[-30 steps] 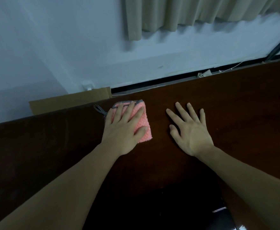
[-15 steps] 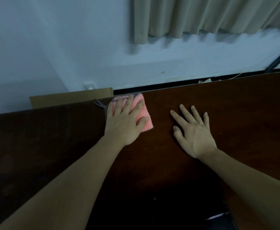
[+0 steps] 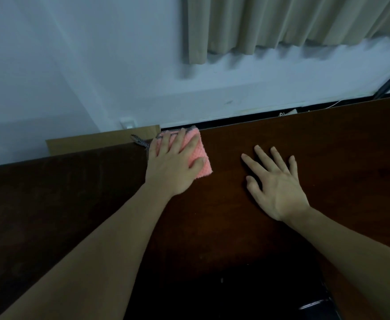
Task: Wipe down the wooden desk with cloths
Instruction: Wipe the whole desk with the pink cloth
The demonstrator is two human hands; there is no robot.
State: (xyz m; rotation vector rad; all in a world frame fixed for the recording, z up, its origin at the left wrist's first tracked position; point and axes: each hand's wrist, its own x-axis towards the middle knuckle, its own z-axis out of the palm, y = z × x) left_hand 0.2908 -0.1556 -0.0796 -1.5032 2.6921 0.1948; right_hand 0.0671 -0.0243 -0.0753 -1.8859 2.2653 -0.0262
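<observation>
The left hand (image 3: pixel 174 168) presses flat, fingers straight, on the pink cloth (image 3: pixel 195 153), which lies at the far edge of the dark wooden counter (image 3: pixel 328 158). The right hand (image 3: pixel 275 183) rests on the counter, fingers spread and grasping nothing, near the cloth but apart from it.

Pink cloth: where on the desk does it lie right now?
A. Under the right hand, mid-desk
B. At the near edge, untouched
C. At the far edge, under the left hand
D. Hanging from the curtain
C: the left hand lies flat on the pink cloth at the far edge of the desk, while the right hand rests on bare wood.
</observation>
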